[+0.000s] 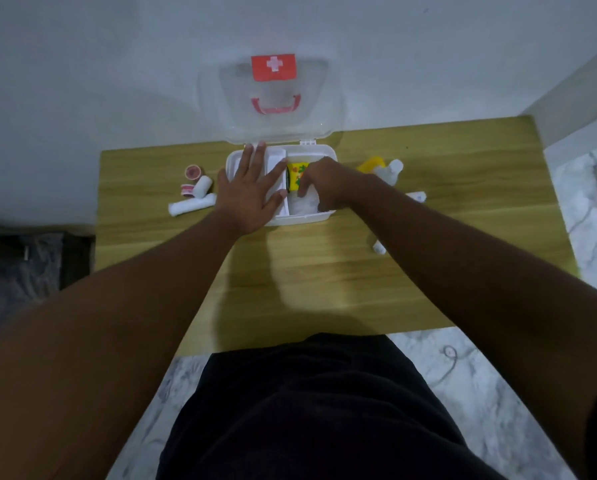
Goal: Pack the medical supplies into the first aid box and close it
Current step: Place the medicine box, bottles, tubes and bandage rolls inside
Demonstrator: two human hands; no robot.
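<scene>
First aid box (319,216), white, sits open at the far middle of your wooden table (325,271), its clear lid (269,109) standing up against the wall. Your left hand (252,192) lies flat with fingers spread over the box's left compartment. Your right hand (325,183) reaches into the right compartment, fingers curled on a yellow packet (295,174). Bandage rolls (191,204) and tape rolls (193,172) lie left of the box

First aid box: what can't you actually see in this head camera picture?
- First aid box, left compartment: covered by the flat left hand.
- Yellow packet: print blurred, right hand hides part.
- Right fingers: grip hidden.
- Yellow item behind the right wrist: mostly hidden.
</scene>
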